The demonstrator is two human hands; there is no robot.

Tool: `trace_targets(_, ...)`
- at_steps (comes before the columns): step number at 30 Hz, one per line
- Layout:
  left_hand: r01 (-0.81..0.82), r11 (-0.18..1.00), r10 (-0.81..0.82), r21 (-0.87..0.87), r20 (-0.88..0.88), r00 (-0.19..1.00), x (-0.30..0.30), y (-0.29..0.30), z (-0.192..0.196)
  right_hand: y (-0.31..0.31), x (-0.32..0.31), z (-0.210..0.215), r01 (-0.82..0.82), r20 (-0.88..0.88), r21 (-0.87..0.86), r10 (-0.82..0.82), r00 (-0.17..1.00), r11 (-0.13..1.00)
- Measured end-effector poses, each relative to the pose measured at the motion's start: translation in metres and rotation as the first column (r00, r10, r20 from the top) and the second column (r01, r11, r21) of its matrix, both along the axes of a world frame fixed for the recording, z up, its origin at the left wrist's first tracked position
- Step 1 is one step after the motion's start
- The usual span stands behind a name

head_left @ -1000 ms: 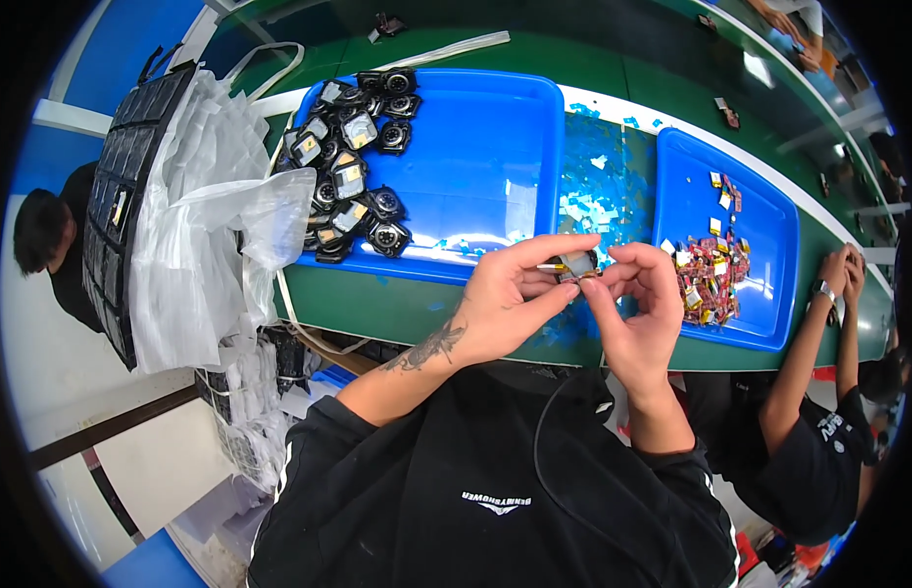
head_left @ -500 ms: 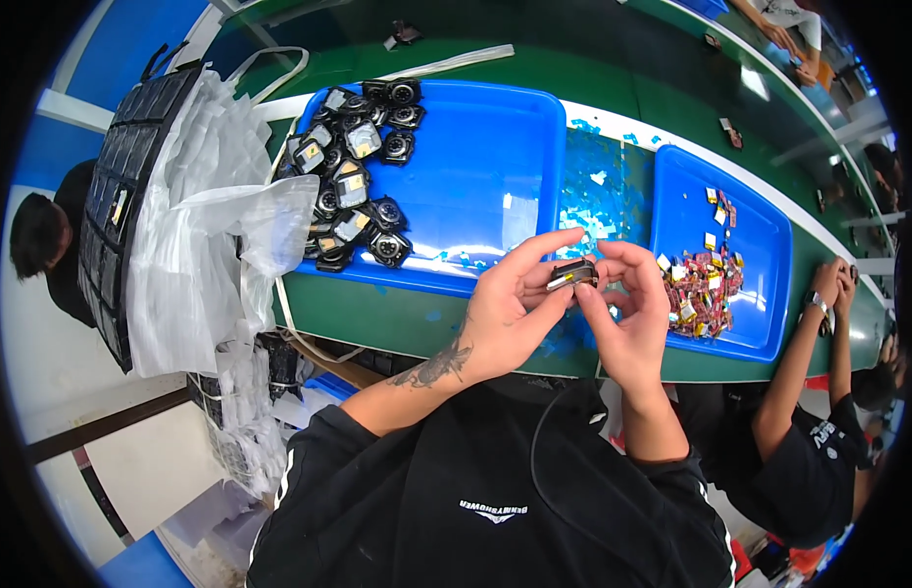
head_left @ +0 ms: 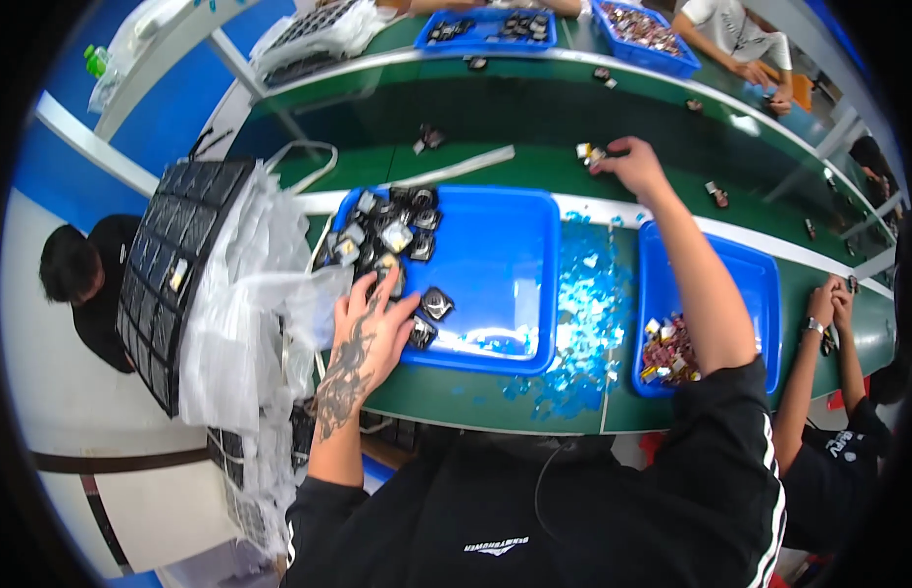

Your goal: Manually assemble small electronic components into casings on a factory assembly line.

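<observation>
L hand (head_left: 368,331) fingers spread over blk watch-like units (head_left: 397,235) in lg blue tray (head_left: 495,269), R hand (head_left: 640,174) fingertips at sm wht/yel part (head_left: 585,151) above grn desk (head_left: 544,178), grip unclear: may drop if pinch slack, units may slide if nudged.

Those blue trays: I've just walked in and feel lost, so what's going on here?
The person's left hand is over the large blue plastic tray, fingers spread at a pile of black, watch-like casings. The right hand is stretched over the green bench, at a small white-and-yellow component; whether gripped is unclear. A smaller blue plastic tray holds small reddish pieces. Blue film scraps lie between the trays.
</observation>
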State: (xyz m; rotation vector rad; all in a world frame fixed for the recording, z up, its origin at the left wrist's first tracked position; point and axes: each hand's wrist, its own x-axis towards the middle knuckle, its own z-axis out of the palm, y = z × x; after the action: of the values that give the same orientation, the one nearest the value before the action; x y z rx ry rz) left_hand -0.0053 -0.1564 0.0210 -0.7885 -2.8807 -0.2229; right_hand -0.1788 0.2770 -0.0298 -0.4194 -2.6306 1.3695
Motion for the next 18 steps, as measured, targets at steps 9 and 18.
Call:
trace_targets(9,0.208,0.978,-0.209,0.026,0.040,0.977,-0.012,0.028,-0.005,0.031,0.026,0.006,0.060,0.004,0.158,-0.061,0.998,0.986)
trace_targets(18,0.200,0.974,-0.205,-0.102,-0.040,0.978,-0.040,0.057,-0.004,0.072,0.170,0.091,-0.249,0.164,0.272,0.210,0.964,0.930)
